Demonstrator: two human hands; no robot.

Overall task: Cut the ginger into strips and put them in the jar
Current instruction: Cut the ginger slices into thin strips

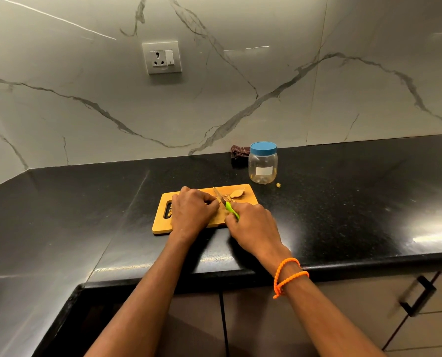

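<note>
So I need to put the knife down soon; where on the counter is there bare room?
Bare counter lies right of the cutting board, nearest the right hand, and also left of the board. Crowded behind it: jar, cloth and a ginger scrap.

- Two bare forearms reach in from the bottom edge; no sleeves show on either.
- The left hand [192, 210] wears no ring, watch or band.
- The right hand [253, 228] is likewise bare of rings.
- Behind the right grip, at the wrist, sits an orange beaded bracelet [289, 275], looped twice round, with a short knotted tail hanging off its lower side.
</note>
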